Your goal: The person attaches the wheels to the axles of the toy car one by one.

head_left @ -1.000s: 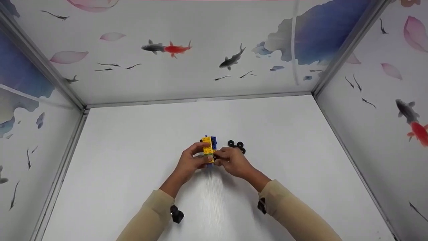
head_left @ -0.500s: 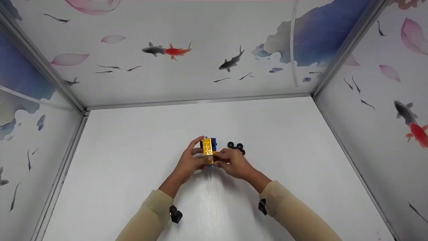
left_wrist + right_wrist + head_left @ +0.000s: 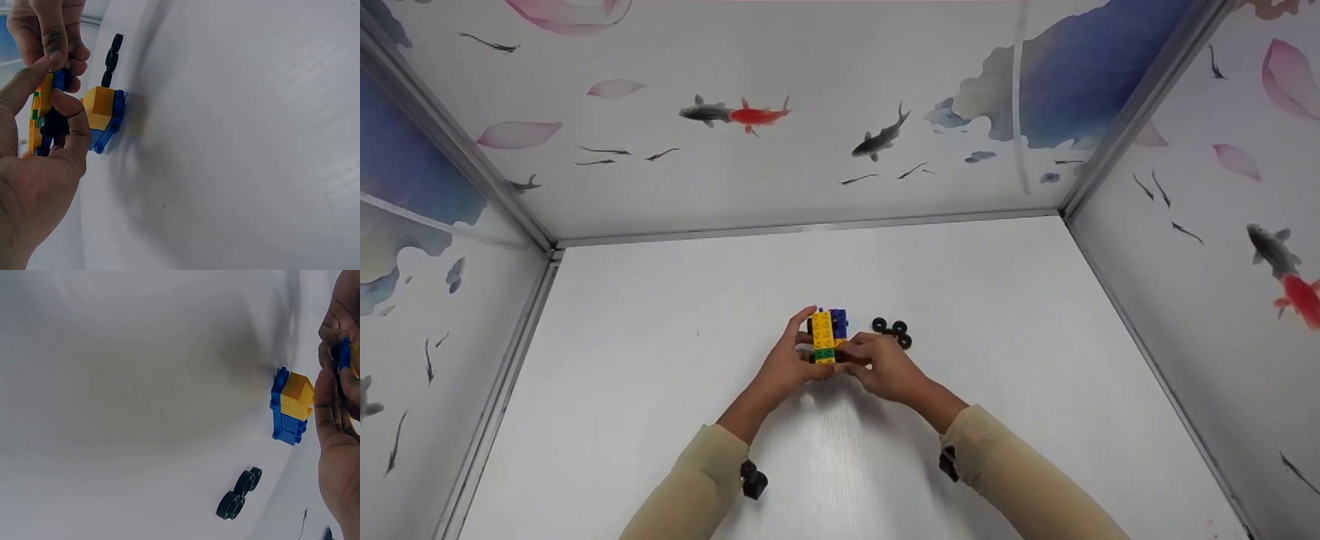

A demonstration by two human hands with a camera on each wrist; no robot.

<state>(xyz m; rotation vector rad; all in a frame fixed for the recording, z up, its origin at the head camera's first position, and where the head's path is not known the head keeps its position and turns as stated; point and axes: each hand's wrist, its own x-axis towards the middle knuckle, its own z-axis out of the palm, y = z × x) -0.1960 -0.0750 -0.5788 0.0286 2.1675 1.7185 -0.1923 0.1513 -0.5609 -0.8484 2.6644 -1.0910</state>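
A toy vehicle of yellow bricks (image 3: pixel 823 330), with a green row near its close end, is held above the table. In the left wrist view its blue base and a black wheel (image 3: pixel 53 124) show. My left hand (image 3: pixel 781 369) grips the vehicle from the left, fingers spread along its side and thumb at the near end. Against the right side of that end, my right hand (image 3: pixel 887 365) pinches a small dark piece that looks like a black wheel (image 3: pixel 68 80); fingers hide most of it. Beyond stands a second brick build (image 3: pixel 292 408), yellow and blue on a blue base.
Several loose black wheels (image 3: pixel 899 328) lie together on the white table (image 3: pixel 997 300), right of the second build and just past my right hand. Printed wall panels (image 3: pixel 810 172) stand along the table's back and sides.
The vehicle has tipped a little in my left hand, and the left thumb has slid toward its near end, baring the green row. My right hand has hardly moved.
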